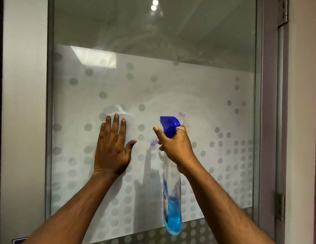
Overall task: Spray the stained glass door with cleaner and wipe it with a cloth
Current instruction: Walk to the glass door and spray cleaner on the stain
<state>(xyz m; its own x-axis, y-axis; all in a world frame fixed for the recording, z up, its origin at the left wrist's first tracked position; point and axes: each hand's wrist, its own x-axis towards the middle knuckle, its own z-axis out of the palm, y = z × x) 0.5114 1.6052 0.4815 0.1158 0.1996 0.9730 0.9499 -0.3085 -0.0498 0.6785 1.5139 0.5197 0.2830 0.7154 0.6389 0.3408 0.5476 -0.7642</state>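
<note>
A glass door (pixel 171 85) with a frosted band of grey dots fills the view. Purple stains (pixel 154 142) and an orange smear (pixel 186 125) mark the glass near its middle. My left hand (pixel 113 147) lies flat against the frosted glass, fingers spread, holding nothing. My right hand (pixel 176 147) grips the neck of a clear spray bottle (pixel 172 199) with a blue trigger head (pixel 169 125); a little blue liquid sits at its bottom. The nozzle points at the glass beside the stains. No cloth is in view.
A grey metal frame (pixel 257 120) borders the glass. Hinges (pixel 279 206) sit on the right side, next to a purple jamb. A pale wall (pixel 23 120) stands left of the door.
</note>
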